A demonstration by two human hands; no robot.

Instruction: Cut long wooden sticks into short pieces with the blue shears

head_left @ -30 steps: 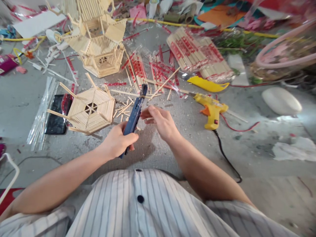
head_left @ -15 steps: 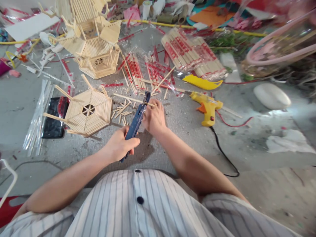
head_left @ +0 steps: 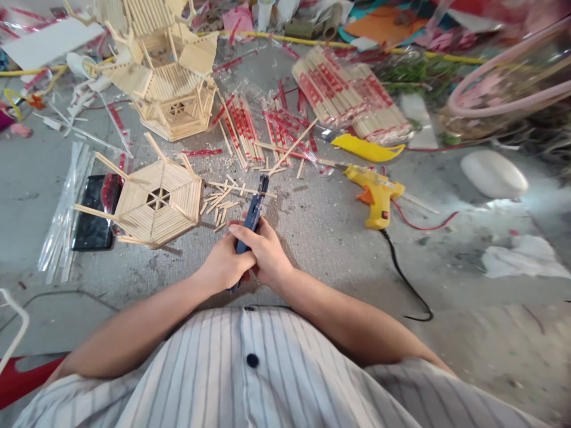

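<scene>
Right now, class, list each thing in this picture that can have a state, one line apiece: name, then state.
Cutters: gripped in both hands, nose clamped on a thin stick.
Left hand: closed round the handles.
Right hand: closed over the handles.
Glue gun: lying on its side, cable attached.
Hexagonal roof: flat on the floor.
Phone: screen dark.

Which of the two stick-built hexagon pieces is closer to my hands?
The flat hexagonal panel lying just left of the left hand and the blue cutters. The other, the taller roofed pavilion, stands farther back.
</scene>
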